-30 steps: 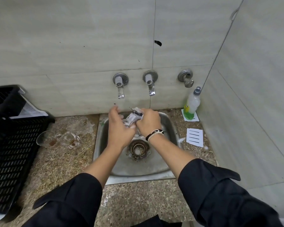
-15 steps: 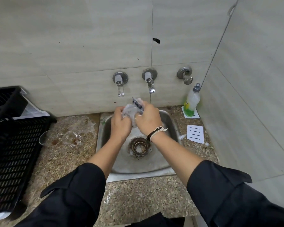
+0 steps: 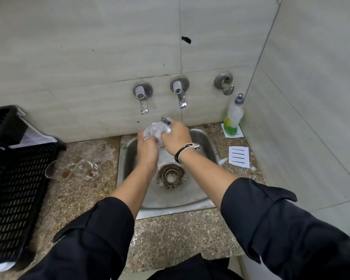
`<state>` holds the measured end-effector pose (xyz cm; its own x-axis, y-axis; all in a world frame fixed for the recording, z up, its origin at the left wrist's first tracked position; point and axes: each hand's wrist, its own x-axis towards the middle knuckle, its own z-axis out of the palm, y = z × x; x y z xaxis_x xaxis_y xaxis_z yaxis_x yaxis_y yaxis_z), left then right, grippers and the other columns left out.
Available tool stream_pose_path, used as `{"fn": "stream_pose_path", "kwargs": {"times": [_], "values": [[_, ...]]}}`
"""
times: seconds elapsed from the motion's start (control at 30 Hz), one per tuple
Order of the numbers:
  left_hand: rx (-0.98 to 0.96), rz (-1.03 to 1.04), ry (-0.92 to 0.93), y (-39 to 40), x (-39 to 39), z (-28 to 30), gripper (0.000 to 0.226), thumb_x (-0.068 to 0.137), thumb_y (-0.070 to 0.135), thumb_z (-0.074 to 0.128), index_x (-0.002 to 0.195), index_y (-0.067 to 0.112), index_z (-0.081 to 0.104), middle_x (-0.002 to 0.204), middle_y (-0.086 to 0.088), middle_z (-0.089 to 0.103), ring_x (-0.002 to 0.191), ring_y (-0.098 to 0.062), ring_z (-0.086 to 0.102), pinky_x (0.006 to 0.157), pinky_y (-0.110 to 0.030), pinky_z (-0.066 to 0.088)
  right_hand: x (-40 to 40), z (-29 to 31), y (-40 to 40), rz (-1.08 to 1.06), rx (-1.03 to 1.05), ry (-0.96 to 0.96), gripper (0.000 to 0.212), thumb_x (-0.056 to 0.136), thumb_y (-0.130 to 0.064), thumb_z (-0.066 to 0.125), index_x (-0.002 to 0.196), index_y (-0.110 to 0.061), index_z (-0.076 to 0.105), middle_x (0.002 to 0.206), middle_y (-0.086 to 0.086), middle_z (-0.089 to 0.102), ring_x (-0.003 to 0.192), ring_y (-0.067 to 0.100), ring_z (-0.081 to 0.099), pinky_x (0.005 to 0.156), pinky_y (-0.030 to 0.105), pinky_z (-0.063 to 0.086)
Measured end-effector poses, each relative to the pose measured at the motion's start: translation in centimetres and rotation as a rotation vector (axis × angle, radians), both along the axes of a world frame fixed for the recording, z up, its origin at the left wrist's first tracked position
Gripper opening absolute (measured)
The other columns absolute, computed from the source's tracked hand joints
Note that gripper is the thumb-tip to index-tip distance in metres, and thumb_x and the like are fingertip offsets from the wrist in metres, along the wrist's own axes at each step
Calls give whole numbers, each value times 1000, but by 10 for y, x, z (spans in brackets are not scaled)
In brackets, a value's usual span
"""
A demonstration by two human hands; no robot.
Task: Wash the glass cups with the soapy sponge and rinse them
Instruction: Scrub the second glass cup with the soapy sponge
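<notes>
Meanwhile both hands, left [image 3: 148, 150] and right [image 3: 175, 138], clutch a sudsy glass cup [image 3: 155, 130] over the sink [image 3: 202, 138], two dirty cups [image 3: 73, 169] waiting left.

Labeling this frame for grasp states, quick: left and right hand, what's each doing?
Left hand: closed, holds the glass cup over the sink.
Right hand: closed, grips the soapy sponge against the cup.

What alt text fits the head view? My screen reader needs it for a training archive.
Over a small steel sink, the left hand holds a soapy glass cup while the right hand scrubs it with a sponge. Two dirty glass cups lie on the counter beside a black crate.
</notes>
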<state>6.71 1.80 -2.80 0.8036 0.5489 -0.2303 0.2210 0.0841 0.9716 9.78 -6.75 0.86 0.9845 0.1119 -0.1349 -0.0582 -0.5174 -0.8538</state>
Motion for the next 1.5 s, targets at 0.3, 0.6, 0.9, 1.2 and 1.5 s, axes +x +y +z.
{"fn": "stream_pose_path", "kwargs": {"times": [0.3,0.6,0.9,1.2,1.5], "values": [[359,-244,27,30,11,4,16,90,16,61,103,26,59,93,7,65,83,-12,58,73,-32,47,9,16,-7,292,-310,-342,33,87,-7,62,120,-5,62,111,18,70,106,36,63,85,33,43],[-139,94,-5,12,21,2,49,57,13,50,102,6,68,89,-6,64,86,-25,59,74,-39,48,11,10,2,52,-30,-79,33,85,-9,61,117,-3,65,115,18,70,111,37,63,91,36,50],[-319,204,-54,-2,14,1,51,73,14,56,120,-1,64,104,-11,71,93,-25,71,68,-27,55,4,-16,-7,82,71,-5,52,88,-58,56,73,-9,64,67,1,67,67,20,63,64,34,48],[88,177,-131,3,6,-6,45,80,14,44,125,13,47,111,-8,61,93,-20,61,73,-30,50,-8,1,14,-155,535,235,39,53,-33,63,87,-15,63,84,6,70,83,30,69,83,52,58],[-123,179,-109,10,-1,-13,26,89,2,59,111,7,72,105,-8,76,102,-27,73,88,-38,59,-20,-6,16,-295,821,363,70,73,-75,56,110,-18,69,101,0,71,103,25,66,97,47,50]]}}
